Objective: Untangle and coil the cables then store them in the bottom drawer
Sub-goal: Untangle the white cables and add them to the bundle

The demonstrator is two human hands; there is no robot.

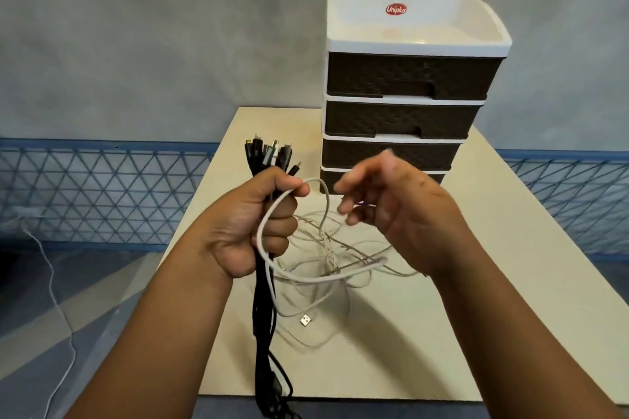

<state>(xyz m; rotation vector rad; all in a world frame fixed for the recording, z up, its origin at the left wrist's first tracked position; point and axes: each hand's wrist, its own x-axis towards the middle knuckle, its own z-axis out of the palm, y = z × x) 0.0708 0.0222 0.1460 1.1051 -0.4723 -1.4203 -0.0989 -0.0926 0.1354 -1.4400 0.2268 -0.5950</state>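
- The left hand [250, 224] is fisted around a fat bundle of cables [265, 309], plug ends [269, 155] sticking up out of the top, black leads hanging down past the counter [493, 299] edge. A white loop [269, 235] is pinched there too, between thumb and forefinger.
- The right hand [384, 201] is held just beside it with fingers loosely curled. It's a bit blurred, but nothing looks to be gripped, so it gets called empty and relaxed.
- Biggest risk, probably: too many leads are crammed into one fist. If the grip is loosened to feed in another loop, the whole bunch could slide out and everything sorted so far gets undone.
- The white cables [326, 258] are sprawled in a loose tangle on the counter right below the hands, with a USB plug [305, 320] lying free at the front. If the held loop is yanked rather than eased, a knot could be pulled tight in that mess instead of freed.
- That plug could also get snagged inside another loop when it's dragged through.
- The dangling black leads could be caught on the counter edge, or just swing and re-twist.
- The drawer unit [405, 105] is set at the back of the counter, and all drawers look closed. The bottom drawer [330, 180] is mostly hidden behind the hands, so with the left one full it'd have to be opened by the right.
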